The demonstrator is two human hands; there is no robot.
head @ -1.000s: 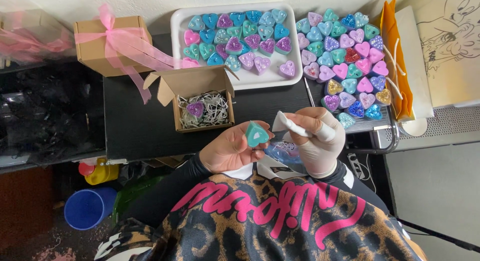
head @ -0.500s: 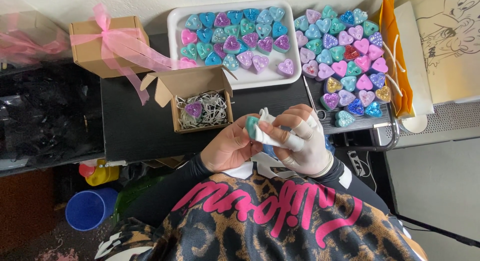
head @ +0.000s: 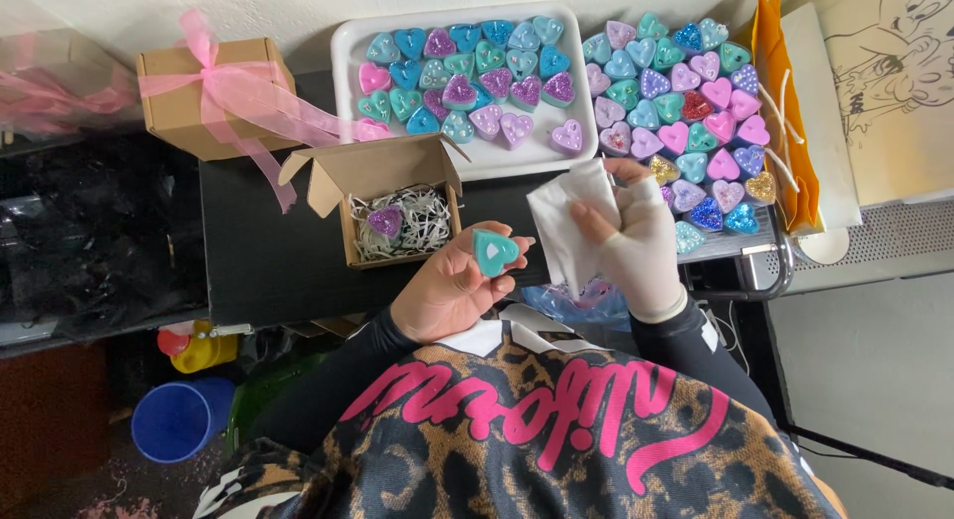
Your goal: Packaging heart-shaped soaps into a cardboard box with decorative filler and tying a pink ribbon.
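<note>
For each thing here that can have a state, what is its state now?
Small cardboard box: open, flaps up, one purple heart on paper shreds inside.
Ribboned box: closed, tied with pink ribbon.
Teal heart: held in left hand.
White cloth: crumpled, gripped by right hand.
White tray: filled with hearts.

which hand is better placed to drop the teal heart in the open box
Left. The left hand already holds the teal heart and sits just beside the open box. The right hand is full of white cloth and farther away.
</note>
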